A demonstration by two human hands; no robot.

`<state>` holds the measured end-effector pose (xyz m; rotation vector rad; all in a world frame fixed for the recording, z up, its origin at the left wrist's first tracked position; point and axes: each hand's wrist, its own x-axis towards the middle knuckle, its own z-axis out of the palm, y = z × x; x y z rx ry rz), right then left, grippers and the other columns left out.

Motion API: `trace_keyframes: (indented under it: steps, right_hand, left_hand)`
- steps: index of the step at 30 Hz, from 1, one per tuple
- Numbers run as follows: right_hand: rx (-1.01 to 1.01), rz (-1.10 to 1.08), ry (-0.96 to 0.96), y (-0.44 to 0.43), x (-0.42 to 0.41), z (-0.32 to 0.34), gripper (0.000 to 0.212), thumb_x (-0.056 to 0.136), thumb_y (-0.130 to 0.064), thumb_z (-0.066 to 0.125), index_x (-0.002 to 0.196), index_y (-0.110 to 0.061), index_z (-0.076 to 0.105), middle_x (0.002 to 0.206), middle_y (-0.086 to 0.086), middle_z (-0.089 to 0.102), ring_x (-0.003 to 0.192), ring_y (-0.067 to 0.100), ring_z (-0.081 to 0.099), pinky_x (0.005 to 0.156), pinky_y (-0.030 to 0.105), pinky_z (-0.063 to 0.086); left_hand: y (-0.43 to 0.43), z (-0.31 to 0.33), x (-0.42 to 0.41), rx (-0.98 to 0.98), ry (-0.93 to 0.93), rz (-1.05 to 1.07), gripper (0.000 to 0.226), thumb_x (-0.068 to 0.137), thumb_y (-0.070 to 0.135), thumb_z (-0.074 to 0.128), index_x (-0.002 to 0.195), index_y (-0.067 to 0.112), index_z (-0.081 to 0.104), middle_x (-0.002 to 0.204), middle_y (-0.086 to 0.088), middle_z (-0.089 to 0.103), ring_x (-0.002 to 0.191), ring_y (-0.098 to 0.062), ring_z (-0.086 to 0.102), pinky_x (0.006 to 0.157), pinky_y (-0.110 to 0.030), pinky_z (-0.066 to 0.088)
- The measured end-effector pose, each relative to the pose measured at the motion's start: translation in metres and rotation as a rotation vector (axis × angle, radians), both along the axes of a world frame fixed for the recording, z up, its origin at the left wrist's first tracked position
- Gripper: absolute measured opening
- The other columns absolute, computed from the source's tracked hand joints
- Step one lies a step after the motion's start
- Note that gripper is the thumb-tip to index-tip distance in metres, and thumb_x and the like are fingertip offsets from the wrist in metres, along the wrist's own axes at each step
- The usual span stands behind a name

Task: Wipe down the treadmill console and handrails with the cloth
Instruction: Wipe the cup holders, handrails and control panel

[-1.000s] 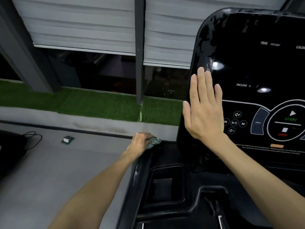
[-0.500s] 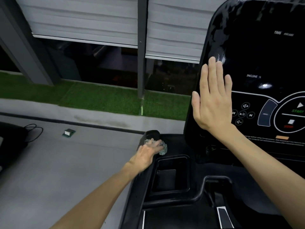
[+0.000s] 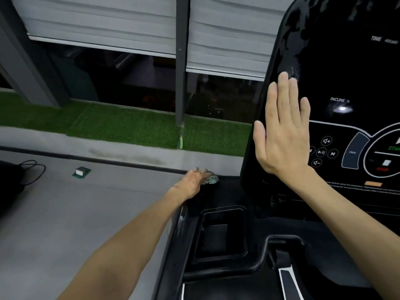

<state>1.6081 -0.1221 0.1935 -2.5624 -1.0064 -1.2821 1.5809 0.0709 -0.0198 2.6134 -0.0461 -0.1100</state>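
The black treadmill console [image 3: 337, 68] fills the right side, with its lit buttons at the lower right. My right hand [image 3: 281, 128] lies flat on the console's left part, fingers together and pointing up, holding nothing. My left hand [image 3: 192, 182] presses a small patterned greenish cloth [image 3: 211, 179] onto the far left corner of the console's tray, at the top end of the left handrail [image 3: 175, 241]. Most of the cloth is hidden under my fingers.
A rectangular cup-holder recess [image 3: 220, 232] sits in the tray just behind my left hand. Left of the treadmill lies grey floor with a small green-and-white box [image 3: 81, 171], a black cable [image 3: 32, 169] and a strip of green turf [image 3: 121, 128] below window blinds.
My left hand slid the cloth from the corner toward the tray and back to the far left corner. My right hand stayed flat on the console; the view shifted slightly.
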Motion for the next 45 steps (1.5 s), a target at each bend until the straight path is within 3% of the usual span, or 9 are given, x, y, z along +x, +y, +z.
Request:
trace_keyframes:
  steps: [7, 11, 14, 22, 28, 35, 39, 42, 45]
  right_hand:
    - [-0.012, -0.004, -0.001, -0.004, 0.002, -0.001, 0.061, 0.100, -0.028, 0.030, 0.150, 0.003, 0.014, 0.157, 0.025, 0.015, 0.147, 0.035, 0.011, 0.119, 0.047, 0.011]
    - [-0.015, -0.026, 0.022, -0.002, -0.002, 0.001, 0.061, 0.100, -0.028, 0.028, 0.150, 0.002, 0.011, 0.158, 0.024, 0.012, 0.147, 0.034, 0.008, 0.120, 0.046, 0.008]
    - [-0.022, -0.027, 0.044, -0.001, -0.005, 0.002, 0.062, 0.100, -0.028, 0.030, 0.151, 0.002, 0.011, 0.158, 0.023, 0.009, 0.148, 0.034, 0.005, 0.119, 0.045, 0.006]
    - [-0.002, -0.012, 0.033, 0.001, -0.005, 0.003, 0.062, 0.099, -0.027, 0.031, 0.150, 0.002, 0.012, 0.158, 0.024, 0.011, 0.147, 0.035, 0.007, 0.119, 0.046, 0.008]
    - [-0.010, -0.004, -0.008, 0.000, -0.001, 0.000, 0.061, 0.099, -0.027, 0.029, 0.150, 0.003, 0.013, 0.157, 0.026, 0.013, 0.147, 0.036, 0.010, 0.119, 0.044, 0.007]
    - [-0.003, -0.019, -0.018, 0.001, -0.001, 0.000, 0.061, 0.099, -0.027, 0.028, 0.150, 0.004, 0.013, 0.156, 0.027, 0.014, 0.146, 0.037, 0.010, 0.119, 0.043, 0.004]
    - [0.000, -0.027, -0.002, 0.002, -0.003, 0.001, 0.061, 0.099, -0.027, 0.028, 0.150, 0.003, 0.012, 0.156, 0.026, 0.012, 0.147, 0.037, 0.009, 0.119, 0.044, 0.005]
    - [0.002, -0.025, 0.002, 0.003, -0.004, 0.002, 0.062, 0.099, -0.027, 0.028, 0.150, 0.003, 0.011, 0.157, 0.026, 0.012, 0.147, 0.037, 0.008, 0.119, 0.042, 0.002]
    - [0.001, -0.029, -0.014, 0.003, -0.004, 0.002, 0.061, 0.099, -0.027, 0.029, 0.150, 0.004, 0.013, 0.156, 0.027, 0.012, 0.146, 0.038, 0.009, 0.119, 0.039, -0.003]
  left_hand:
    - [0.002, -0.003, -0.029, -0.115, -0.097, -0.004, 0.039, 0.098, 0.003, 0.049, 0.135, 0.013, 0.056, 0.135, -0.010, 0.059, 0.122, -0.030, 0.057, 0.105, -0.039, 0.043]
    - [0.000, 0.004, -0.091, -0.128, -0.118, -0.014, 0.039, 0.102, 0.013, 0.046, 0.140, 0.020, 0.050, 0.151, 0.000, 0.037, 0.141, -0.021, 0.034, 0.118, -0.035, 0.025]
    - [-0.007, 0.000, -0.142, -0.142, -0.153, -0.045, 0.042, 0.101, 0.011, 0.048, 0.142, 0.021, 0.047, 0.148, 0.011, 0.025, 0.140, -0.012, 0.021, 0.114, -0.030, 0.018]
    - [0.006, 0.006, -0.097, -0.088, -0.120, -0.051, 0.048, 0.099, -0.003, 0.039, 0.144, 0.014, 0.046, 0.153, -0.009, 0.037, 0.140, -0.031, 0.036, 0.114, -0.044, 0.032]
    - [0.016, 0.001, -0.016, -0.142, 0.009, 0.149, 0.041, 0.101, -0.001, 0.039, 0.139, 0.007, 0.050, 0.141, -0.015, 0.052, 0.128, -0.026, 0.052, 0.107, -0.018, 0.027]
    - [0.015, 0.007, -0.053, -0.244, -0.097, 0.160, 0.033, 0.101, 0.008, 0.047, 0.132, 0.010, 0.059, 0.135, -0.011, 0.057, 0.124, -0.027, 0.055, 0.109, -0.020, 0.029]
    - [0.005, 0.001, -0.126, -0.276, -0.176, 0.091, 0.039, 0.101, 0.008, 0.045, 0.139, 0.017, 0.051, 0.147, 0.010, 0.033, 0.134, -0.005, 0.028, 0.105, -0.001, -0.001]
    - [-0.001, -0.013, -0.155, -0.308, -0.179, 0.045, 0.043, 0.101, 0.009, 0.047, 0.140, 0.025, 0.045, 0.147, 0.013, 0.031, 0.140, -0.009, 0.023, 0.117, -0.021, 0.014]
    - [0.005, -0.014, -0.135, -0.269, -0.162, 0.028, 0.041, 0.101, 0.004, 0.045, 0.139, 0.018, 0.050, 0.148, 0.006, 0.035, 0.141, -0.014, 0.028, 0.115, -0.019, 0.014]
